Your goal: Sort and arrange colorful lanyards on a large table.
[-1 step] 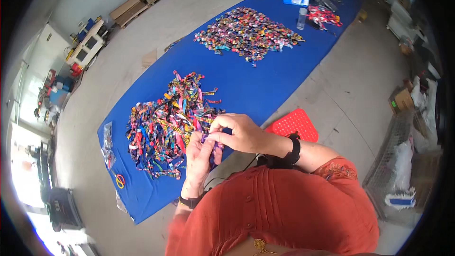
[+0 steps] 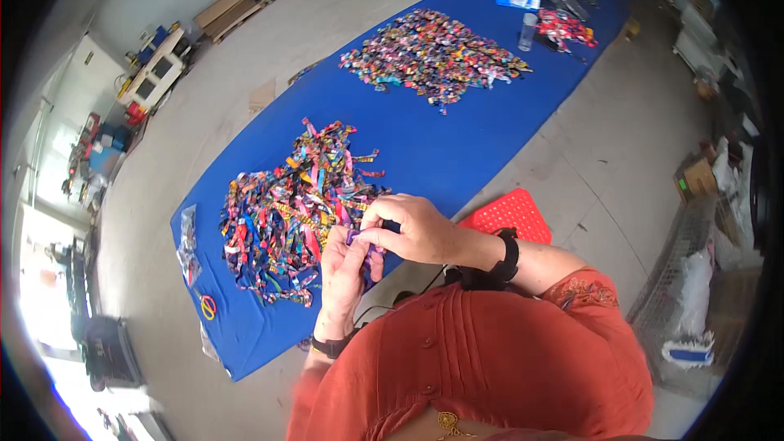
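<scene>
Left hand [image 2: 345,269] and right hand [image 2: 415,230] both've got their grip pinched on some purple fabric [image 2: 353,237], near a messy strip pile [image 2: 273,224] on the blue counter [image 2: 433,147].

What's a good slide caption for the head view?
Left hand and right hand hold purple fabric near a heap of multicolored fabric strips on a blue tablecloth.

Free tabletop [image 2: 416,151] between strips [image 2: 282,216] and heap [image 2: 433,57]

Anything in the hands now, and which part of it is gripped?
A purple fabric piece, held by the left hand and right hand together; they cover the grip, so which part cannot be told.
</scene>
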Demonstrator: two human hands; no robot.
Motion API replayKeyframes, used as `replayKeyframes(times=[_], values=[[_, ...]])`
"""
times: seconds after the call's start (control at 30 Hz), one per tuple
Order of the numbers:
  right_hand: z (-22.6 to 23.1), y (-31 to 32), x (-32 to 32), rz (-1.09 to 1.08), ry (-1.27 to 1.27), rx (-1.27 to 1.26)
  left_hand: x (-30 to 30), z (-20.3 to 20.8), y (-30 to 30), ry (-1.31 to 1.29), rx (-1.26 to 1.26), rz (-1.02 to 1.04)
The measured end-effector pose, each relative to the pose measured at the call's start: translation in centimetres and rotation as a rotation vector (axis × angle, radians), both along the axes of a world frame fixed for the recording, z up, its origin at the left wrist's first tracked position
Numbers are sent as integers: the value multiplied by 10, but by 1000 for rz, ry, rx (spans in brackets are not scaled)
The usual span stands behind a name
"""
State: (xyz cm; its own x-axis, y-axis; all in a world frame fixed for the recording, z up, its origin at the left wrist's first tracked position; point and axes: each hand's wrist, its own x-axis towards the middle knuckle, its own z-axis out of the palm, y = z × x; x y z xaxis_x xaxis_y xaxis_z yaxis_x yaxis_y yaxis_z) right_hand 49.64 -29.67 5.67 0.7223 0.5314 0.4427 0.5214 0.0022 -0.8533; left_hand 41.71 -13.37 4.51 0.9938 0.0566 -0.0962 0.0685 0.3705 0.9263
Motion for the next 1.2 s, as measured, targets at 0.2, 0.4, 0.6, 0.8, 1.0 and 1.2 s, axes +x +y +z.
replayKeyframes(times=[0.2,0.4,0.6,0.8,1.0,1.2], values=[[-9,3,41,145,-225,-14,17,-7,4,3,-237,80],[3,17,56,271,-349,-109,21,-9,19,14,-354,147],[14,36,61,355,-448,-76,27,-18,41,5,-431,158],[8,40,63,304,-431,-91,33,-15,54,-54,-340,98],[0,28,81,280,-345,-124,55,-28,51,-54,-332,49],[0,19,111,278,-212,-23,79,-17,38,-43,-296,46]])
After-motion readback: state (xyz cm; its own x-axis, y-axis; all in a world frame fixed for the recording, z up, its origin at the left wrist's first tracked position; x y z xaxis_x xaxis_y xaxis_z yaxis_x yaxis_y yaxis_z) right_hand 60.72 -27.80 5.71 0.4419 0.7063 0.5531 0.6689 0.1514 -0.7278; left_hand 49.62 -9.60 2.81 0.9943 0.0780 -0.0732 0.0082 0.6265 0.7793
